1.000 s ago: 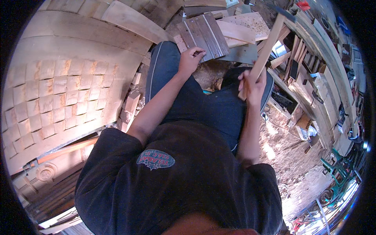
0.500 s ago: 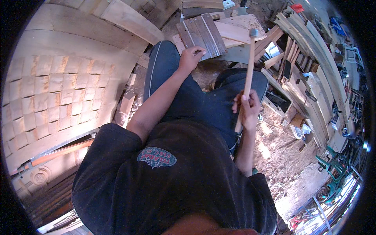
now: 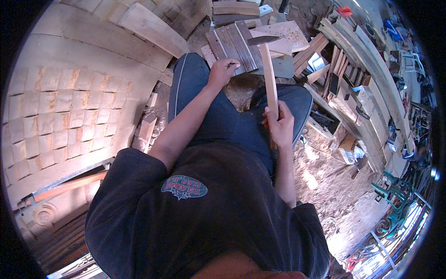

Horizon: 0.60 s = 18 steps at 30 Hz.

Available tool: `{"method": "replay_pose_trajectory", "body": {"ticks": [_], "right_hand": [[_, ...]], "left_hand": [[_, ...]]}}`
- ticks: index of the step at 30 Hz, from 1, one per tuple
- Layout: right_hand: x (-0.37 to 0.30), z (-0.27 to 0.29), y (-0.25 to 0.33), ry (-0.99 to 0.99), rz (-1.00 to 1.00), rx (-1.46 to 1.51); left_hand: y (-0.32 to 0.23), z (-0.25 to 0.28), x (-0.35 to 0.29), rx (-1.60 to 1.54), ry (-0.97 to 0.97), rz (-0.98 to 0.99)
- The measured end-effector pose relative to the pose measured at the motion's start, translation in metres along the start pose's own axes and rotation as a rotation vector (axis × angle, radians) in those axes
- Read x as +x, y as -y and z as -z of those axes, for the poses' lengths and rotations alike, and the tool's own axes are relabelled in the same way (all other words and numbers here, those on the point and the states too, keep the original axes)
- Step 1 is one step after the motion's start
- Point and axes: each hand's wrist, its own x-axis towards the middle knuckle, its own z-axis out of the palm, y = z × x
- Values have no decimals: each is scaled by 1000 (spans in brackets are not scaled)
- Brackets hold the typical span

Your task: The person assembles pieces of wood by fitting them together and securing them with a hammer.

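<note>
My right hand [image 3: 281, 126] is wrapped round the pale wooden handle of a hammer [image 3: 269, 76] above my right thigh. The hammer's dark, long head points away from me and hangs over the right edge of a brown wooden panel [image 3: 233, 46] with light lengthwise strips. At the panel's near edge, my left hand [image 3: 223, 73] is closed in a pinch, fingertips together. Whatever lies between those fingertips is too small to make out. The left wrist is above my left thigh.
A pale board [image 3: 290, 37] lies beyond the panel. To the left leans a large wooden piece with a woven block pattern [image 3: 69, 111]. Long planks [image 3: 367, 69] and offcuts are stacked at the right. A green metal machine [image 3: 392, 193] stands at lower right.
The hammer has swung left, toward the panel, and turned so its head now shows lengthwise. My right hand moved left with it. The left hand stays pinched at the panel's near edge.
</note>
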Motion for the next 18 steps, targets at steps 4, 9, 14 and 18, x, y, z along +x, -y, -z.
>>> {"method": "replay_pose_trajectory", "body": {"ticks": [4,9,14,18], "right_hand": [[1,-1,2,-13,66,-126],[-2,-2,13,-82,213,-298],[-5,-2,14,-41,163,-359],[-5,-1,12,-32,160,-355]], "left_hand": [[1,-1,0,-68,-20,-57],[-11,4,-4,-44,17,-92],[-13,7,-4,-15,-6,-142],[-15,7,-5,26,-8,-119]]}}
